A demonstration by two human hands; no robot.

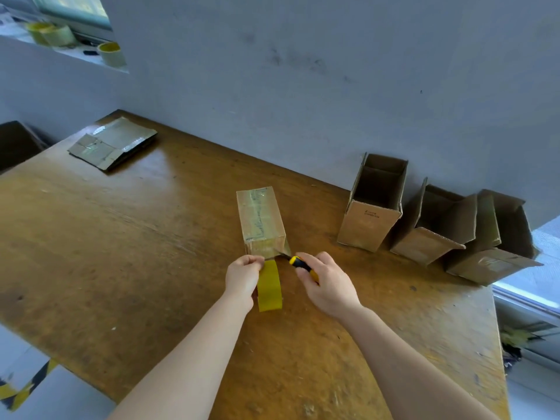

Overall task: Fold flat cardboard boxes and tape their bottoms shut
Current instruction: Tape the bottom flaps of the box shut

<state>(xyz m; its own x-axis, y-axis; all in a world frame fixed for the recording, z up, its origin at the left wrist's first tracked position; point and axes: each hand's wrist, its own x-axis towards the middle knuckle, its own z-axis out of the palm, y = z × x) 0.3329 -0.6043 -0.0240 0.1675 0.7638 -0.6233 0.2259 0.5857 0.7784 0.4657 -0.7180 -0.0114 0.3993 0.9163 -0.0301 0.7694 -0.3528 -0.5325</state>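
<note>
A folded cardboard box (pixel 261 218) stands bottom-up in the middle of the wooden table (pixel 121 253), with clear tape along its top seam and down its near face. My left hand (pixel 242 275) grips a yellowish tape roll (pixel 269 287) just below the box's near edge, the tape still joined to the box. My right hand (pixel 327 283) holds a yellow and black utility knife (pixel 300 263); its blade tip touches the tape at the box's lower right corner.
Three open, assembled boxes (pixel 374 204) (pixel 436 225) (pixel 491 237) stand along the wall at the right. A stack of flat boxes (pixel 112 142) lies at the table's far left corner. Spare tape rolls (pixel 51 33) sit on the window ledge at top left.
</note>
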